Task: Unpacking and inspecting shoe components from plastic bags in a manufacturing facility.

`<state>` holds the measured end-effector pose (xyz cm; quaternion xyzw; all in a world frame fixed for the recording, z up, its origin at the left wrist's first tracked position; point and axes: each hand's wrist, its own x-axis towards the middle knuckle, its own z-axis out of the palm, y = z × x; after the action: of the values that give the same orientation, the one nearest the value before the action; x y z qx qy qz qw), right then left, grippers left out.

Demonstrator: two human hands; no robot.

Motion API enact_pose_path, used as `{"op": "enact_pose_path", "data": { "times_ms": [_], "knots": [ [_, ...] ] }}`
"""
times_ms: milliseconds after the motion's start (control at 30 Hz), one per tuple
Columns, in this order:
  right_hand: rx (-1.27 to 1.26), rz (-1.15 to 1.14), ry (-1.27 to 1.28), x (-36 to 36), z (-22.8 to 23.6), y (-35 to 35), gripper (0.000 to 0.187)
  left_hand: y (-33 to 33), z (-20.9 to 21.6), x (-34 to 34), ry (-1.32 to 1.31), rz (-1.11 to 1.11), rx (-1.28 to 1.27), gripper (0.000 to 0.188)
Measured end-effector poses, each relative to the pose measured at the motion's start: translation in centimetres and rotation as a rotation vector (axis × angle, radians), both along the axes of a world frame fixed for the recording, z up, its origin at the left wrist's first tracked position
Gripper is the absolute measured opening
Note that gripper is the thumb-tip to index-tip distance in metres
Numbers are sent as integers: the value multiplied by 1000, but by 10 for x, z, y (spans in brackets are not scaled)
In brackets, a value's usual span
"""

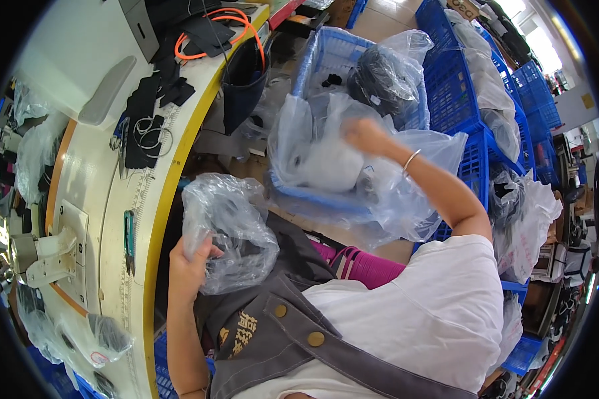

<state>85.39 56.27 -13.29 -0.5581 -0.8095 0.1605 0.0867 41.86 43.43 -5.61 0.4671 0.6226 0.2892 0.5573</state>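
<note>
My left hand [190, 263] is closed on a crumpled clear plastic bag [236, 213], its thumb and fingers pinching the near left side. Dark contents show faintly through the bag, too unclear to name. Over the blue plastic crate [363, 207] my right hand [367, 137] is smeared by motion, so its fingers cannot be made out. Just beneath it lies a translucent plastic bag [326, 156] with something whitish inside, spread over the crate's rim. A clear bag of black pieces [386, 76] sits in the far part of the crate.
At left, a white worktable [120, 259] with a yellow edge carries a sewing machine [80, 66], dark fabric pieces [143, 113], scissors [122, 149] and teal-handled snips [129, 239]. An orange cord [199, 53] lies at its far end. Stacked blue crates [452, 86] with bags stand at right.
</note>
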Motion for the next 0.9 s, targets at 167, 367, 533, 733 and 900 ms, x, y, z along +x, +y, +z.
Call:
{"op": "enact_pose_path", "data": {
  "times_ms": [167,367,533,733,900],
  "knots": [
    [-98,-326,913,4,106,30,26,11,-5,0,-178,66,-86,53],
    [-137,128,1070,-86,146,-9,23,11,-25,-3,-271,192,-119,51],
    [116,846,640,-212,72,-71,44,-1,-32,-7,156,72,215,37],
    [36,968,220,-286,-34,-86,50,-39,-3,10,834,-127,530,56],
    [-667,-35,1110,-300,-111,-23,37,-44,6,41,785,-233,598,58]
  ]
}}
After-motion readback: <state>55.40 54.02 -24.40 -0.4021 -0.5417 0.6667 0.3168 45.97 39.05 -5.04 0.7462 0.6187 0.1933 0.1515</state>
